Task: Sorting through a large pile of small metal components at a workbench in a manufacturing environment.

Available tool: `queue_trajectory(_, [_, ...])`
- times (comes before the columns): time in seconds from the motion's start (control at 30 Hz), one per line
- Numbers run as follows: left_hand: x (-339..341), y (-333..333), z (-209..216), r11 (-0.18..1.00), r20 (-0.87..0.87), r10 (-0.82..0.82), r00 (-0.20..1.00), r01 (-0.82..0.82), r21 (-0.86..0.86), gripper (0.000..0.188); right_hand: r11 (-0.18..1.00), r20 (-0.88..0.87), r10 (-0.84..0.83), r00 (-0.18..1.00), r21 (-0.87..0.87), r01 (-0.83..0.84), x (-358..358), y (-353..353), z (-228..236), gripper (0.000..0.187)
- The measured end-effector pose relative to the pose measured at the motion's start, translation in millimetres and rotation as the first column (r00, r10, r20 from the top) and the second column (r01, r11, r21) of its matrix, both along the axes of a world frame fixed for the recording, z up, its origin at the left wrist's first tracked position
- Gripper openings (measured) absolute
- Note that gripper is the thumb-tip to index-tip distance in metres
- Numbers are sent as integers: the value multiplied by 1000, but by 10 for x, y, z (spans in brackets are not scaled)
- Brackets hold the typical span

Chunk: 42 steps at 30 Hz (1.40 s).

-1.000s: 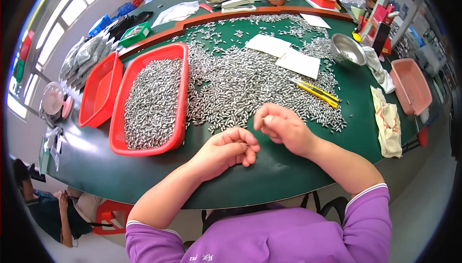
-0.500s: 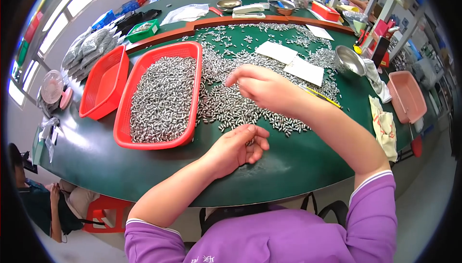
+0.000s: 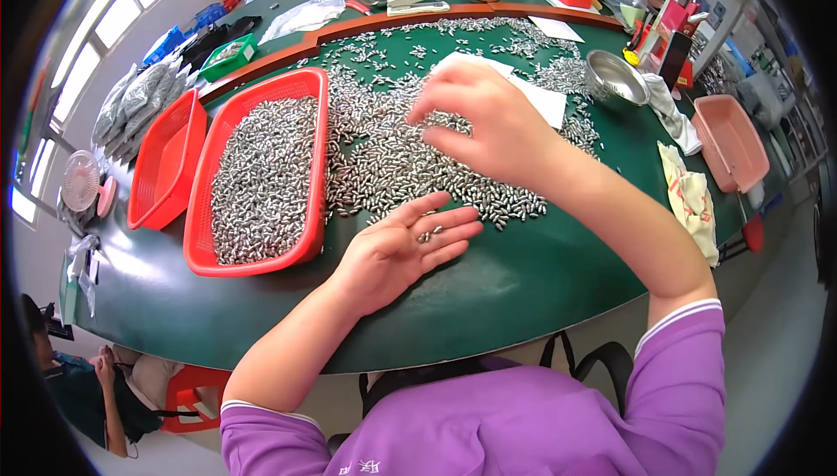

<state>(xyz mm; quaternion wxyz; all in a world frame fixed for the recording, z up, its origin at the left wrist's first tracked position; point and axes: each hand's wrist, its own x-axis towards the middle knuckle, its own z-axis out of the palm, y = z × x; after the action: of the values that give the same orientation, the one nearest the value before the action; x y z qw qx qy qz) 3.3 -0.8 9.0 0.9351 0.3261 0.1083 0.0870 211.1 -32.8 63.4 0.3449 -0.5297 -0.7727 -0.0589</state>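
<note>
My left hand [image 3: 397, 254] is open, palm up over the near part of the green table, its fingers stretched out. A few small silver bullet-shaped metal pieces [image 3: 429, 235] lie on its fingers. Above the pile, my right hand [image 3: 479, 123] is raised with fingers curved and thumb apart; nothing shows between them. Under and beyond it spreads a wide heap of the same metal pieces [image 3: 375, 162]. To the left, a red plastic basket [image 3: 321, 162] is filled with more of them. White paper sheets [image 3: 545, 103] lie on the heap, partly hidden behind my right hand.
Left of the full basket stands another red basket [image 3: 166, 166], near a green tray [image 3: 228, 57] and a small pink fan [image 3: 83, 181]. A wooden strip [image 3: 392, 24] borders the heap. At right are a metal bowl [image 3: 617, 78], cloths [image 3: 689, 201] and a pink basin [image 3: 731, 145]. Another person [image 3: 87, 389] sits at lower left.
My left hand has opened from a loose curl, showing the pieces on its fingers. My right hand has shifted slightly and its thumb has parted from the fingers. The whole view has shifted a little.
</note>
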Motion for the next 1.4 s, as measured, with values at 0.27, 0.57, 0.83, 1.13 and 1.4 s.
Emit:
queue_trajectory(0.27, [118,-17,-127,1000,60,0,998,1,-21,71,999,-75,33,997,-40,-36,-104,-730,-419,16])
queue_trajectory(0.57, [268,-145,-133,995,14,9,1000,-10,103,58,974,-195,-50,979,-228,4,-31,-779,-467,12])
queue_trajectory(0.83, [82,-37,-147,966,-144,1,990,36,257,13,997,-293,8,956,-75,-31,31,-747,-540,19])
queue_trajectory(1.13, [101,-60,-124,963,-213,-68,975,120,242,15,976,-399,115,910,-124,-177,-55,-752,-598,21])
queue_trajectory(1.4, [104,-50,-119,962,-225,-92,970,145,232,20,978,-495,80,865,-130,-164,-112,-805,-573,45])
